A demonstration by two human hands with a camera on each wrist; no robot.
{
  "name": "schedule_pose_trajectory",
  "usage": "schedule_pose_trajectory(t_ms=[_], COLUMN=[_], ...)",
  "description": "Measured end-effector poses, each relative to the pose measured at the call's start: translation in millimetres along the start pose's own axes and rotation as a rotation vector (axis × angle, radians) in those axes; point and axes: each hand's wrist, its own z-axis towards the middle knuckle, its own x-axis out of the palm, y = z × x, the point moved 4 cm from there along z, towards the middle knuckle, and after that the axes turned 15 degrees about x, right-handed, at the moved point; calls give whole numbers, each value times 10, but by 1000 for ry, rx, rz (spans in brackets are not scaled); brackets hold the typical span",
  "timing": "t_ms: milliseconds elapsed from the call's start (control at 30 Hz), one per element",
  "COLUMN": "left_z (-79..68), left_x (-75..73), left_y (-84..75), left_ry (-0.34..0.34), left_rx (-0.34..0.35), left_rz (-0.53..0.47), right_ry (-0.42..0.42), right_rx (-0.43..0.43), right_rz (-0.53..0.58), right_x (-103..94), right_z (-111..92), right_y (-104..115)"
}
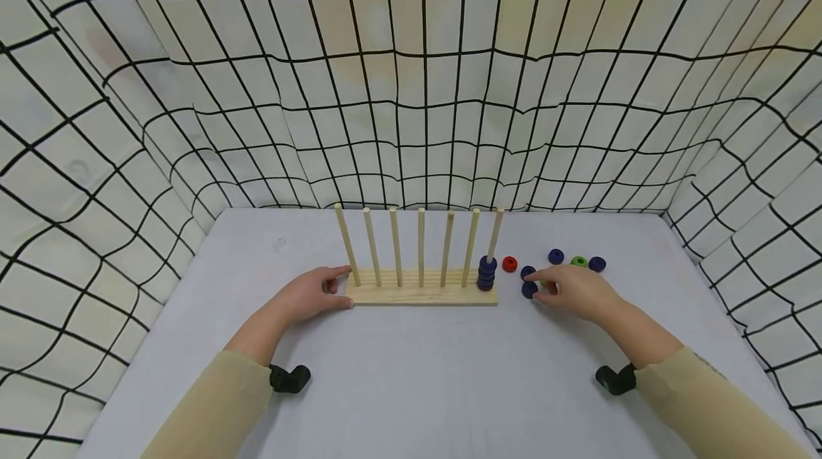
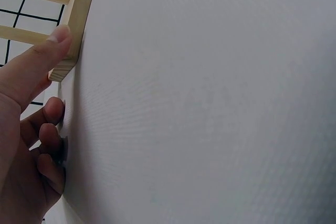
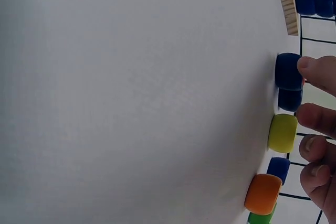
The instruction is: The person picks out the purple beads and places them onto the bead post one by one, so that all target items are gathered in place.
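A wooden peg stand (image 1: 420, 296) with a row of upright pegs lies on the table. Several dark blue beads (image 1: 486, 273) are stacked on its rightmost peg. My left hand (image 1: 316, 293) pinches the stand's left end, thumb at the front edge and index finger behind. Just right of the stand, my right hand (image 1: 574, 289) reaches over loose beads. Its thumb touches the top of the nearer blue bead (image 3: 289, 71), and the index fingertip is close to a second blue bead (image 3: 290, 99). A yellow bead (image 3: 283, 133) sits under the other fingers, mostly hidden in the head view.
Behind the right hand lie a red bead (image 1: 509, 264), a blue bead (image 1: 555, 256), a green bead (image 1: 579, 261) and another blue bead (image 1: 597, 264). An orange bead (image 3: 263, 193) shows in the right wrist view. Black-grid netting over white walls surrounds the white table (image 1: 411, 380).
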Motion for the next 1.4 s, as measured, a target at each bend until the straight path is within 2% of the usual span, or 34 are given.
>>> schedule_pose_trajectory(t_ms=[267, 700, 1033, 1400], left_z=[22, 12, 16, 15], left_x=[9, 1, 4, 7], left_y=[34, 27, 31, 15], left_ry=[2, 1, -4, 3], left_rx=[5, 5, 24, 9], left_rz=[10, 7, 17, 5], right_ry=[43, 53, 30, -24], right_rx=[-23, -31, -27, -36], right_rz=[-15, 9, 42, 93], right_x=[43, 46, -18, -151], right_z=[83, 86, 24, -21], right_y=[-31, -45, -29, -14])
